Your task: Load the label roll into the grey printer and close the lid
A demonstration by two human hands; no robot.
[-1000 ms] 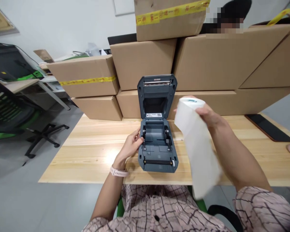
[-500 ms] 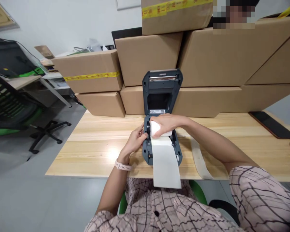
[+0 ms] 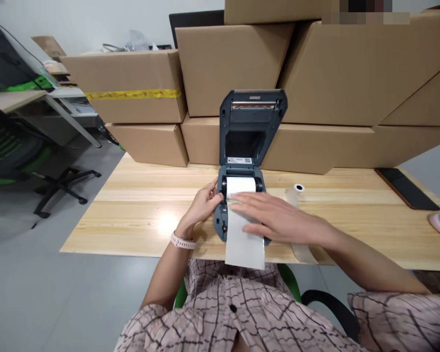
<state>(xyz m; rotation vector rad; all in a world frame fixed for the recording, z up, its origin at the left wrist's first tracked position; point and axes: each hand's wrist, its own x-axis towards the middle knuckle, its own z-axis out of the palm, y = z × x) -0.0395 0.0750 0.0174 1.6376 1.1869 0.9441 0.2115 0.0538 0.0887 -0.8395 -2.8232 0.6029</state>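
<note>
Your left hand (image 3: 206,201) holds the printer (image 3: 254,122); your right hand (image 3: 278,219), stretched flat, covers paper (image 3: 240,244) that seems light and bendy: pinch its edges.

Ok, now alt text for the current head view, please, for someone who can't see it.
An open printer holds a white roll; the person's right hand is over its paper strip, the left hand at the printer's left side. A smaller roll sits right on the wooden table; cardboard boxes stand behind.
</note>
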